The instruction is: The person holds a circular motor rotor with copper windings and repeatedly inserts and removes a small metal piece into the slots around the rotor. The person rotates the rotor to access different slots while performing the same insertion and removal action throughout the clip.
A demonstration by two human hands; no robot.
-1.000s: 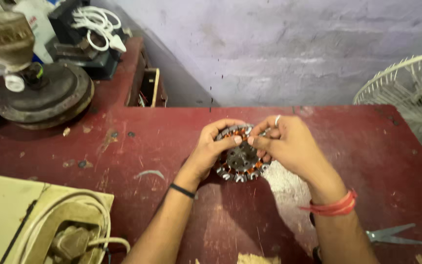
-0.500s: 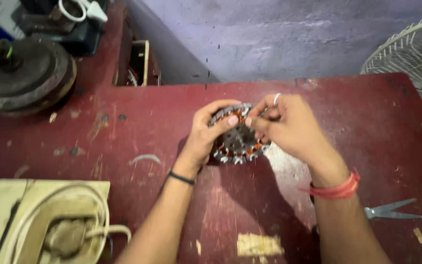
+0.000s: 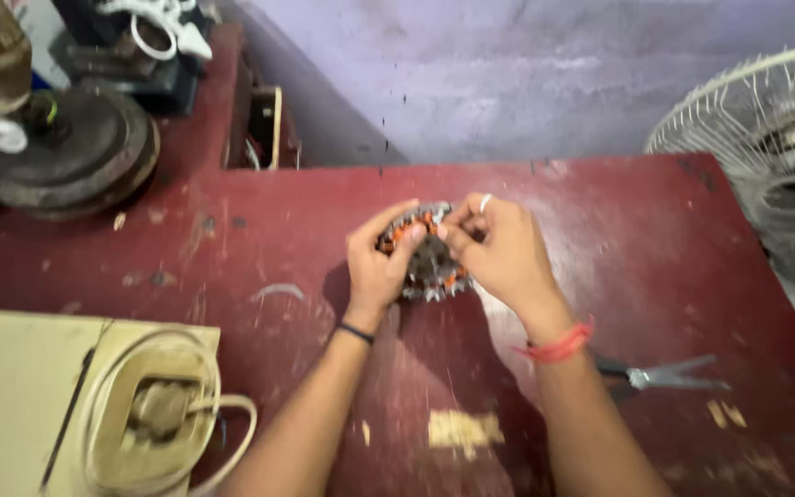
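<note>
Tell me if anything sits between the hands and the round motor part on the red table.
Nothing visible does. Both hands are already on the stator: the left hand grips its left edge, and the right hand covers its right side with fingertips at the top. The scissors lie apart, to the right.

Both hands are on a round motor stator (image 3: 430,258) with orange-copper windings, sitting on a worn red worktop (image 3: 232,248). The left hand (image 3: 377,262) cups its left edge and the right hand (image 3: 501,250) pinches at the top, ring on one finger. Scissors (image 3: 664,374) lie near the right forearm. A white fan guard (image 3: 775,138) sits at the right edge, a dark round fan base (image 3: 71,152) far left, and a cream box (image 3: 39,405) with looped cable bottom left.
</note>
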